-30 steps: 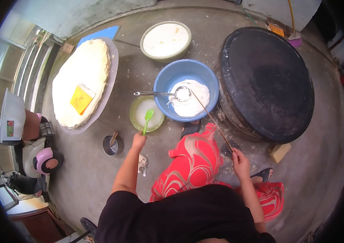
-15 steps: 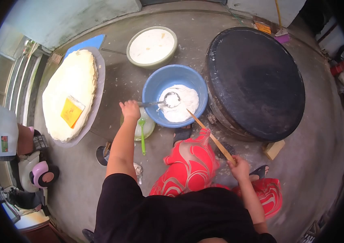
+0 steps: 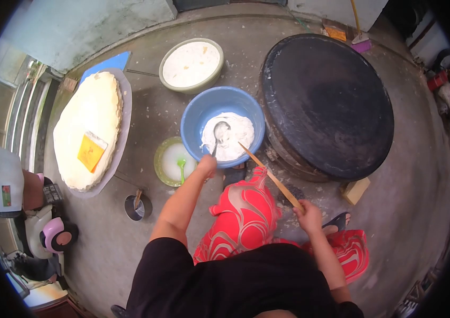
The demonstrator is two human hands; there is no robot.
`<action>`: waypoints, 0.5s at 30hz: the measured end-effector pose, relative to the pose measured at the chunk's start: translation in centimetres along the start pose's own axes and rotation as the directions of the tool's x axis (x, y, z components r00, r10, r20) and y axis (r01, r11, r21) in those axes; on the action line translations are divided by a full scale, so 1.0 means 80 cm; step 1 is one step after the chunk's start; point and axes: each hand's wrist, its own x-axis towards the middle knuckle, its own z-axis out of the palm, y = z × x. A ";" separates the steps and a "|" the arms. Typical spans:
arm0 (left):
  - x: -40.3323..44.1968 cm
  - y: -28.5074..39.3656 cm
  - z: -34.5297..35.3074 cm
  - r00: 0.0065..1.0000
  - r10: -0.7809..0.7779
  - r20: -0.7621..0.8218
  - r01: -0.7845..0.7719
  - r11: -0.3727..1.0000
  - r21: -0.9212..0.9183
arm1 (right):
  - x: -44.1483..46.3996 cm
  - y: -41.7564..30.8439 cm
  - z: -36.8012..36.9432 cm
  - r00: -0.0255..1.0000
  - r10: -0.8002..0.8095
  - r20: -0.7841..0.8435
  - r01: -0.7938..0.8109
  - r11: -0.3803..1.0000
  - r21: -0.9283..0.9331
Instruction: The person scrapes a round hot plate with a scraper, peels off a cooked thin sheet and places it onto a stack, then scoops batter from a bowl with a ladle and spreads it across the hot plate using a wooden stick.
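Swung round since the earlier head frame, the ladle [image 3: 221, 129] now lies with its handle toward the near rim of the blue bowl [image 3: 191, 119], scoop in the white batter [image 3: 235, 143]. The left hand's [image 3: 207, 165] fingers seem closed round that handle, though partly hidden; the right hand [image 3: 308, 215] grips a wooden stick [image 3: 272, 177].

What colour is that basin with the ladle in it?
The basin is blue, inside and on its rim; the head view shows it best.
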 end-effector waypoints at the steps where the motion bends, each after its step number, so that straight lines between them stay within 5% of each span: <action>1: -0.006 -0.018 -0.003 0.857 0.481 -0.184 -0.235 0.683 0.691 | 0.000 -0.001 -0.002 1.000 0.016 0.026 -0.016 1.000 0.007; 8: -0.057 0.042 -0.071 0.822 0.494 -0.283 -0.055 0.563 0.825 | -0.001 0.009 0.000 1.000 -0.001 -0.024 0.001 1.000 0.023; 10: -0.047 0.049 -0.071 0.779 0.438 -0.448 0.033 0.686 0.727 | -0.001 0.002 -0.004 1.000 0.024 0.003 -0.024 1.000 0.010; 15: -0.001 0.035 -0.030 0.829 0.362 -0.426 -0.025 0.785 0.619 | 0.000 0.006 -0.001 1.000 0.022 -0.010 -0.022 1.000 0.022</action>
